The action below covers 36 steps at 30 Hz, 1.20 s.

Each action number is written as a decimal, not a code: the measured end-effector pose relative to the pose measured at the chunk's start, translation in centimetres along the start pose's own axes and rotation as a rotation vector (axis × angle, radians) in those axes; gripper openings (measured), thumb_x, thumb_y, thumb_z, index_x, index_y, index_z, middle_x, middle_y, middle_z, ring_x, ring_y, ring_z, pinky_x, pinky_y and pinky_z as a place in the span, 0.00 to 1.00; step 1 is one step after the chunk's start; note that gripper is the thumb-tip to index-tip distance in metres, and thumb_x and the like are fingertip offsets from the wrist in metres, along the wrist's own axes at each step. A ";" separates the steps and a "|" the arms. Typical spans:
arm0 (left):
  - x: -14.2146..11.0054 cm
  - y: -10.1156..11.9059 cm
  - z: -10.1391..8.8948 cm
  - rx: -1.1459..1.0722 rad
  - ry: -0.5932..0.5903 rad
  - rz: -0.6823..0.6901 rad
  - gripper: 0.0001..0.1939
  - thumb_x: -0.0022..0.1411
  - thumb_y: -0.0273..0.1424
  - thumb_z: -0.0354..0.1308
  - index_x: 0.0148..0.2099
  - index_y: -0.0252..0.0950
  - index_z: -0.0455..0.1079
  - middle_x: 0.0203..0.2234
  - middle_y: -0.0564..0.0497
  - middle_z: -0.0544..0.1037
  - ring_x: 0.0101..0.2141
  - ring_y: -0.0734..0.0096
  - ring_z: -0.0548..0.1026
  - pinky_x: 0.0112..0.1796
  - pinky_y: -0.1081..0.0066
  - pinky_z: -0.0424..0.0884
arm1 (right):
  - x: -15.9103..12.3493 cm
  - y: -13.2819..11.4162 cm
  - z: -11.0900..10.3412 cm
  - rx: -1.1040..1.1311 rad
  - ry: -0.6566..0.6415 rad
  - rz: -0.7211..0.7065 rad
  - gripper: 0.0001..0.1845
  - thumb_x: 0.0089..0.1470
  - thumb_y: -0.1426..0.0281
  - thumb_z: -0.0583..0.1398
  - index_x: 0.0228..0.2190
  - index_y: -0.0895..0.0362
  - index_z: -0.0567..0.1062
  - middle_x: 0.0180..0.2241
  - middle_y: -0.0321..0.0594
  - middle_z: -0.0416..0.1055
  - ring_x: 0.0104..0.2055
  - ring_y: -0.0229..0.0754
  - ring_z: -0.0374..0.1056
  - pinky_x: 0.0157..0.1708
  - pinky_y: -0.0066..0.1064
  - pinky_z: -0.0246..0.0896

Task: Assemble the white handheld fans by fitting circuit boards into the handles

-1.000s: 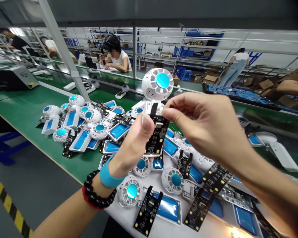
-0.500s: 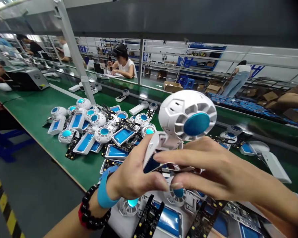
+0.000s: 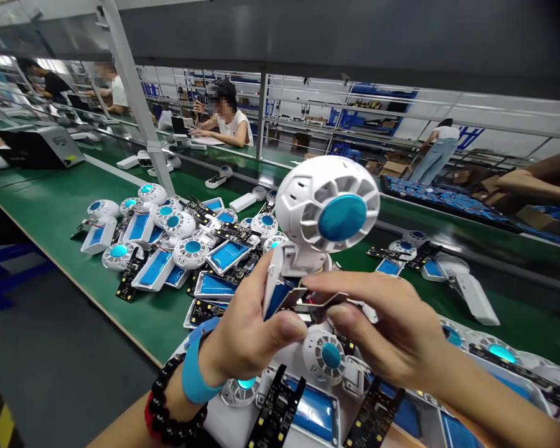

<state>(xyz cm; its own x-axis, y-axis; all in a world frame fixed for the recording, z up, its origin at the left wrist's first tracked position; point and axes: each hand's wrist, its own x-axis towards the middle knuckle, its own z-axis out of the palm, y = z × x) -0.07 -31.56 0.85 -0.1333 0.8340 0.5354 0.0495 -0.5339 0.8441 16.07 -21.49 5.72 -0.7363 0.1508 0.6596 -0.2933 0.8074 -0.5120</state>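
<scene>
Shifted slightly left and up since the frame half a second ago, together with both hands: note the white fan head (image 3: 327,202), held aloft with its blue disc turned toward the camera and rightward. Find the handle shell (image 3: 271,283) just below the white fan head and a little to its left, with its long axis running downward and leaning left, and with a blue pack (image 3: 280,300) showing along its inner side. Find the circuit board (image 3: 329,301) below the white fan head, turned nearly edge-on to view, to the right of the shell. Gripped around the shell, from below left of the white fan head, by the left hand (image 3: 247,333). Pinched at the board, from below right of the white fan head, by the right hand (image 3: 399,323), with index finger above and thumb below; impossible to tell how firmly. Count the right hand nearer to the board, the left nearer to the shell, with the angled gap between these two parts as the relation to watch. See under the white fan head another fan unit (image 3: 324,356); left of it, a heap of similar units (image 3: 191,252) on the green bench (image 3: 42,193); right of it, a smaller cluster (image 3: 404,250); beyond it to the left, a seated co-worker (image 3: 236,127)
</scene>
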 end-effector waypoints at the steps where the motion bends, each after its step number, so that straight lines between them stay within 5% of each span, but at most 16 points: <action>1: 0.0 0.0 0.0 0.007 0.012 -0.002 0.31 0.67 0.54 0.55 0.62 0.41 0.65 0.53 0.44 0.78 0.48 0.54 0.79 0.50 0.60 0.76 | 0.2 -0.1 0.2 -0.004 -0.002 0.021 0.10 0.66 0.74 0.58 0.47 0.51 0.75 0.35 0.36 0.80 0.24 0.36 0.72 0.23 0.28 0.63; 4: 0.0 0.0 0.0 0.048 0.059 0.010 0.30 0.67 0.54 0.55 0.61 0.39 0.66 0.52 0.44 0.78 0.48 0.54 0.79 0.49 0.61 0.77 | 0.7 -0.2 0.6 -0.055 -0.006 0.074 0.07 0.66 0.72 0.58 0.42 0.55 0.77 0.30 0.36 0.79 0.22 0.36 0.70 0.21 0.28 0.61; 11: 0.4 0.7 0.0 0.011 0.036 0.044 0.28 0.69 0.51 0.55 0.63 0.42 0.65 0.56 0.46 0.77 0.54 0.52 0.77 0.53 0.63 0.76 | 0.8 -0.2 0.4 -0.060 0.045 -0.027 0.16 0.63 0.75 0.62 0.51 0.52 0.74 0.43 0.41 0.80 0.30 0.39 0.73 0.29 0.29 0.69; 17: 0.2 0.7 -0.1 0.092 0.079 0.050 0.28 0.68 0.49 0.57 0.63 0.39 0.65 0.56 0.45 0.77 0.55 0.55 0.76 0.54 0.64 0.75 | 1.5 -0.8 0.2 -0.042 -0.070 0.159 0.07 0.67 0.68 0.59 0.40 0.54 0.78 0.33 0.37 0.79 0.25 0.36 0.71 0.24 0.26 0.63; 20: 0.2 0.4 0.0 0.124 0.128 0.068 0.26 0.69 0.49 0.57 0.61 0.40 0.67 0.56 0.47 0.77 0.54 0.59 0.76 0.55 0.66 0.73 | 1.8 -0.7 1.0 -0.066 0.070 0.167 0.03 0.63 0.67 0.63 0.38 0.54 0.76 0.37 0.39 0.77 0.34 0.41 0.72 0.34 0.31 0.68; 22: 0.3 0.2 0.2 0.136 0.169 0.045 0.24 0.71 0.50 0.53 0.59 0.40 0.68 0.56 0.47 0.76 0.56 0.58 0.75 0.56 0.66 0.72 | 2.1 -0.4 1.6 0.040 0.204 0.248 0.14 0.59 0.66 0.66 0.46 0.52 0.73 0.46 0.43 0.76 0.44 0.45 0.72 0.43 0.36 0.71; 25: 0.6 -0.3 0.4 0.169 0.241 0.003 0.26 0.72 0.49 0.51 0.64 0.41 0.64 0.64 0.46 0.70 0.63 0.57 0.68 0.61 0.66 0.68 | 3.1 0.4 2.0 0.275 0.150 0.393 0.15 0.60 0.67 0.64 0.48 0.55 0.74 0.47 0.45 0.76 0.47 0.47 0.73 0.46 0.39 0.71; 29: 1.1 -0.3 -0.2 0.124 0.215 -0.107 0.34 0.68 0.47 0.59 0.70 0.43 0.54 0.67 0.47 0.66 0.65 0.59 0.66 0.63 0.67 0.65 | 4.4 1.8 1.5 0.272 0.183 0.358 0.06 0.58 0.70 0.65 0.39 0.56 0.77 0.39 0.40 0.78 0.42 0.46 0.74 0.48 0.42 0.69; 33: 1.7 0.7 -1.3 0.014 0.093 -0.331 0.23 0.59 0.40 0.70 0.54 0.40 0.72 0.43 0.48 0.81 0.44 0.59 0.81 0.39 0.67 0.83 | 5.2 2.7 1.2 0.351 0.204 0.454 0.07 0.61 0.65 0.64 0.36 0.55 0.74 0.37 0.40 0.77 0.40 0.44 0.74 0.44 0.37 0.72; 36: 2.1 1.3 -1.6 0.029 0.144 -0.349 0.17 0.54 0.37 0.73 0.41 0.37 0.73 0.29 0.52 0.78 0.25 0.66 0.78 0.21 0.72 0.79 | 6.2 2.9 1.8 0.377 0.190 0.493 0.12 0.59 0.60 0.66 0.37 0.56 0.74 0.35 0.39 0.77 0.37 0.43 0.73 0.38 0.34 0.71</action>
<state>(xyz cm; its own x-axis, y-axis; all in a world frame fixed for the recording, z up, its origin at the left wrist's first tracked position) -1.82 -30.77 3.03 -0.2849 0.9358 0.2077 0.0045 -0.2154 0.9765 9.59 -19.22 7.30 -0.7284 0.5789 0.3664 -0.1679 0.3677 -0.9147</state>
